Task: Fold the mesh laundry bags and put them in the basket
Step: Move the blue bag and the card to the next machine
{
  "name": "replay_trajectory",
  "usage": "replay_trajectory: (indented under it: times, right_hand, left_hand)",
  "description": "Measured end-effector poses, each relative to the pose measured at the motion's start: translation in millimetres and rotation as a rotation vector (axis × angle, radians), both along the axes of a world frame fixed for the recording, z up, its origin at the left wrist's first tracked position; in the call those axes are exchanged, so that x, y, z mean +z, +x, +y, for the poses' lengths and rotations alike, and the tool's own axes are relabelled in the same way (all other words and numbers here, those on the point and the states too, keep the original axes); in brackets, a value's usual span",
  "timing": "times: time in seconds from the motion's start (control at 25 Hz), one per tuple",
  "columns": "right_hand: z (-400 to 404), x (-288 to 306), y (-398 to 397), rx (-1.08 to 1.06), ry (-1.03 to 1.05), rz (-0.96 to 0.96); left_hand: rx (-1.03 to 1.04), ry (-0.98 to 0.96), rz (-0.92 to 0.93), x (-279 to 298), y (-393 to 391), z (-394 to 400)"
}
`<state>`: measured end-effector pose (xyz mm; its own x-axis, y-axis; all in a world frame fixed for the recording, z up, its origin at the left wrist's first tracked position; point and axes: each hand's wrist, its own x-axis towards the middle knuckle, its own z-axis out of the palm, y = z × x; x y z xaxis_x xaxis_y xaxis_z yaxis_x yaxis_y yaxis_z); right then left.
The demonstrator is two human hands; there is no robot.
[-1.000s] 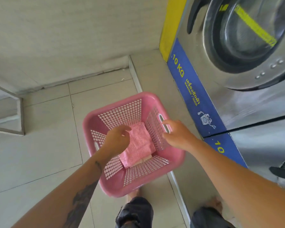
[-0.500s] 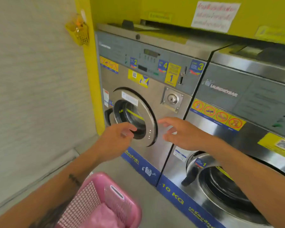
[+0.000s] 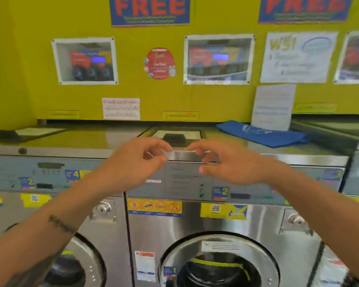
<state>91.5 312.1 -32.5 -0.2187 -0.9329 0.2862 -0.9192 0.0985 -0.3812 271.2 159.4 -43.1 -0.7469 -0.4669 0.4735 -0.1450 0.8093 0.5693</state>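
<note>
My left hand (image 3: 137,162) and my right hand (image 3: 226,162) are raised side by side in front of the middle washing machine's top edge. Both are empty, with their fingers loosely curled and apart. A flat blue cloth bag (image 3: 263,134) lies on top of the machine, behind and to the right of my right hand, apart from it. The pink basket and the pink mesh bag are out of view below the frame.
A row of steel front-loading washing machines (image 3: 195,224) fills the lower half, with round doors (image 3: 218,264) and control panels. Black detergent-drawer handles (image 3: 174,137) sit on the machine tops. Behind stands a yellow wall (image 3: 29,96) with posters and notices.
The view has swung up from the pink basket on the floor to the machine tops. Both hands left the basket and rose empty to the top edge of the middle machine.
</note>
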Motion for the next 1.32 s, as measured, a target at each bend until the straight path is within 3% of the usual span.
replay_trajectory:
  times: [0.36, 0.56, 0.76, 0.88, 1.04, 1.12, 1.24, 1.32]
  right_hand:
    - [53.6, 13.9, -127.5, -0.275, -0.061, 0.097]
    - [54.6, 26.6, -260.0, -0.448, -0.074, 0.154]
    - [46.7, 55.4, -389.7, -0.590, -0.028, 0.081]
    - [42.2, 72.8, -438.7, -0.631, -0.013, 0.012]
    - [26.4, 80.9, -474.5, -0.534, -0.113, -0.095]
    - [14.4, 78.5, -481.7, -0.494, -0.173, -0.108]
    - [0.7, 73.8, -481.8, -0.543, -0.286, -0.062]
    - [-7.2, 72.8, -474.5, -0.554, -0.281, -0.001]
  left_hand:
    - [-0.158, -0.040, -0.012, 12.8, -155.2, 12.9]
    - [-0.197, -0.041, -0.017, 25.0, -264.8, 7.5]
    - [-0.216, 0.031, -0.130, 49.2, -392.1, -1.3]
    - [-0.190, 0.084, -0.246, 61.4, -451.2, 6.3]
    - [-0.052, 0.081, -0.684, 39.0, -499.4, 4.8]
    - [0.054, 0.014, -0.782, 21.2, -506.9, -3.1]
    - [0.085, -0.184, -0.590, 13.5, -500.0, -16.5]
    - [-0.009, -0.179, -0.439, 17.6, -486.8, -30.6]
